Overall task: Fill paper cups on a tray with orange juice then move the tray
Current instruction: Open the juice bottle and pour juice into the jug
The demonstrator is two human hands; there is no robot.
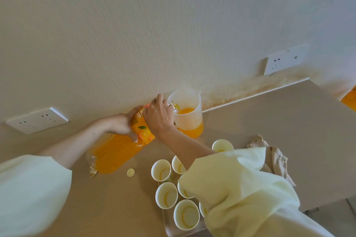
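At the centre of the frame the right hand [159,116] curls its fingers tightly round the neck of the orange juice bottle [115,152], knuckles upward, the forearm reaching in from the lower right over the paper cups [166,195]. Just left of it, the left hand [120,124] wraps its fingers round the bottle's labelled shoulder, the forearm coming in from the lower left. The bottle lies steeply tilted, with its mouth at the rim of a translucent measuring jug [189,115] that stands partly filled with juice against the wall. The cups stand together on the tray [169,229] at lower centre. A bottle cap [131,172] lies on the counter [269,121] beside them, and a crumpled cloth [275,159] lies at right.
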